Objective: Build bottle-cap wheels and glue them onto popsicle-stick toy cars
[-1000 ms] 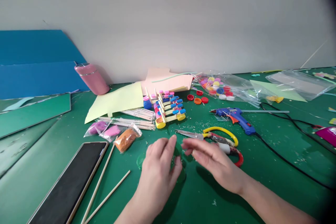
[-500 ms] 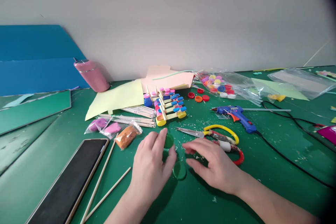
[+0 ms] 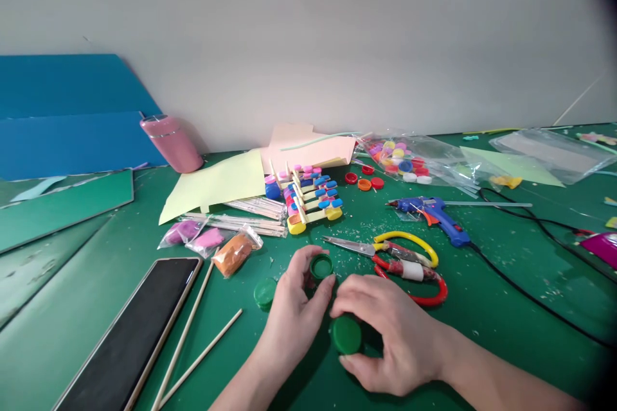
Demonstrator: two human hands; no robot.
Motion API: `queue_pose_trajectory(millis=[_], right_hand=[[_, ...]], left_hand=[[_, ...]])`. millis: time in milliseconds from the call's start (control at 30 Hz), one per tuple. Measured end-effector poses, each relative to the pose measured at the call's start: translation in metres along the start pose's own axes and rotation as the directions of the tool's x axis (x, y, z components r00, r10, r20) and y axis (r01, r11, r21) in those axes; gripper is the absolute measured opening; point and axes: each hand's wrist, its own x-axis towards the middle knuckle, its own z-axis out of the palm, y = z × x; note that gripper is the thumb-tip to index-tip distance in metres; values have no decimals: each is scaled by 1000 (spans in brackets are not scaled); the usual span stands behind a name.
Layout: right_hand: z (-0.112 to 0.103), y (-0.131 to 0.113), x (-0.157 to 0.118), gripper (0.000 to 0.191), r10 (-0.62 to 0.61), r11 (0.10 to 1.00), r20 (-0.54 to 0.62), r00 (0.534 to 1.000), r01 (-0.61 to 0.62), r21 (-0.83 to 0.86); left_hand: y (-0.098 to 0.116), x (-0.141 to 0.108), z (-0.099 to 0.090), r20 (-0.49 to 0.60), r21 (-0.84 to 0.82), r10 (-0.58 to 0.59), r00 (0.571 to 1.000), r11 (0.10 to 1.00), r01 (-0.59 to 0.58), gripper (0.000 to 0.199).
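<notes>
My left hand [image 3: 301, 302] pinches a green bottle cap [image 3: 321, 266], its hollow side facing up, between thumb and forefinger. In my right hand [image 3: 393, 327] a second green bottle cap [image 3: 346, 334], flat top up, is gripped between thumb and fingers, low over the table. A third green bottle cap [image 3: 265, 294] lies on the table just left of my left hand. Behind the hands lie scissors [image 3: 357, 245] with one yellow and one red handle.
A model of sticks and colored caps [image 3: 313, 199] stands mid-table. To the right lies a blue glue gun [image 3: 436, 215] with its cord. A phone [image 3: 130, 334], wooden sticks [image 3: 202, 356] and wrapped orange clay [image 3: 235, 253] are at left. Red caps [image 3: 365, 185] and a bag of caps [image 3: 400, 157] lie behind.
My right hand has moved closer and closed on a green cap. The left hand now pinches a hollow-side-up cap, and another cap shows at its left. The view has tipped slightly upward.
</notes>
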Motion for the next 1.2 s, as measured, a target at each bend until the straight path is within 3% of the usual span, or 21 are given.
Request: queue_pose_trajectory(millis=[100,200,267,367,467,533,700,833,1000,1133,1200], right_hand=[[-11,2,-3,42,-12,982,-163,987,42,184],[-17,7,-5,36,80,963,-201,976,-24,270],[-17,11,-7,30,159,946,-216,963,-86,314],[-16,15,-6,29,233,938,-250,940,-150,311],[-16,16,-5,35,187,973,-291,938,-137,186],[-15,16,-4,39,116,992,-293,949,-99,74],[-8,12,-4,39,27,999,-213,977,-35,-33],[-10,8,-4,39,78,985,-202,976,-45,164],[-17,8,-3,13,272,885,-145,951,-189,425],[-18,11,-3,18,333,764,-28,942,-252,594],[-17,10,-3,17,311,803,-74,948,-220,554]], left_hand=[[-6,-1,4,48,214,115,992,969,-123,37],[-7,-1,6,160,444,186,969,863,-239,35],[-7,-2,6,189,536,169,967,808,-246,35],[-6,-3,4,149,566,208,967,784,-256,38],[1,-7,1,51,453,307,950,841,-296,30],[7,-9,-1,-15,318,311,950,903,-290,19],[18,-14,3,75,25,77,994,997,-79,19],[18,-13,2,176,-203,-51,983,975,88,23],[17,-11,-4,228,-275,-36,973,956,99,23],[20,-12,-6,254,-278,3,967,958,70,21],[21,-11,-5,255,-339,-36,966,933,124,23]])
